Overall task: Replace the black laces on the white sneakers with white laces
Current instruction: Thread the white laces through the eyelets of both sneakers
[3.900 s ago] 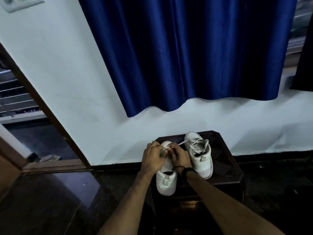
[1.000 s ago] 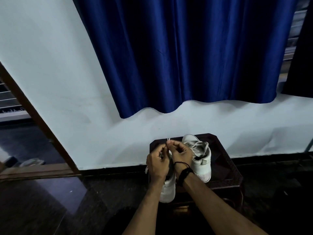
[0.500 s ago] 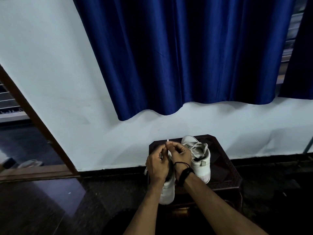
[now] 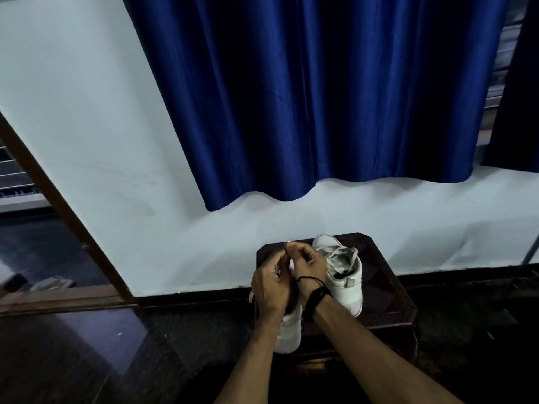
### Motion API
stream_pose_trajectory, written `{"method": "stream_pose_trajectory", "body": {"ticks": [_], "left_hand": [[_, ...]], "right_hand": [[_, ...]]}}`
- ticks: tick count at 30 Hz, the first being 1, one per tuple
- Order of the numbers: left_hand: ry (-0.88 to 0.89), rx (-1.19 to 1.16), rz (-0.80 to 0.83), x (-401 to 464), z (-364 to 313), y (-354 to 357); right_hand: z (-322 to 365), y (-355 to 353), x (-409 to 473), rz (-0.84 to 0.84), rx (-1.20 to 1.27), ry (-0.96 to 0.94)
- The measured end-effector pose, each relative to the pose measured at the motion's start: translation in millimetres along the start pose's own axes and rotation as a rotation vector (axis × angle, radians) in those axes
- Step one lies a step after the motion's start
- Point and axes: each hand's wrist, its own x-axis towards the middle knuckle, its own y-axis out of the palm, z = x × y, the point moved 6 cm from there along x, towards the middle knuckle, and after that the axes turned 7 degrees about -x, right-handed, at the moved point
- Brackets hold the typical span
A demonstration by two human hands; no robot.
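We judge the likeliest slip is the thin white lace end [image 4: 288, 243] sliding from our pinch or missing an eyelet, since both hands crowd and hide the holes. Our left hand [image 4: 269, 285] and right hand [image 4: 309, 262], fingers curled, pinch the lace together above the near-left sneaker [image 4: 288, 330] on the dark surface [image 4: 388, 290]. The already white-laced sneaker [image 4: 345, 272] stands just right.

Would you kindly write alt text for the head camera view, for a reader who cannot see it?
Both hands, left hand and right hand, pinch a white lace above the left white sneaker on a dark wooden stool. The right white sneaker, already laced white, stands beside it, below a blue curtain on a white wall.
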Motion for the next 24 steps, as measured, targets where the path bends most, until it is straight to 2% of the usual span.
{"method": "stream_pose_trajectory", "body": {"ticks": [8, 14, 20, 22, 24], "left_hand": [[-0.022, -0.003, -0.008, 0, 2, 1], [-0.103, -0.007, -0.015, 2, -5, -1], [0.136, 0.378, 0.305, 16, 3, 1], [0.151, 0.486, 0.289, 14, 5, 0], [0.198, 0.591, 0.202, 10, 3, 1]], "right_hand": [[7, 2, 2, 0.015, -0.17, -0.067], [33, 18, 5, 0.113, 0.019, 0.076], [73, 23, 24, 0.154, -0.02, 0.021], [87, 22, 26, 0.191, -0.022, -0.012], [107, 26, 28, 0.237, -0.024, -0.062]]}}
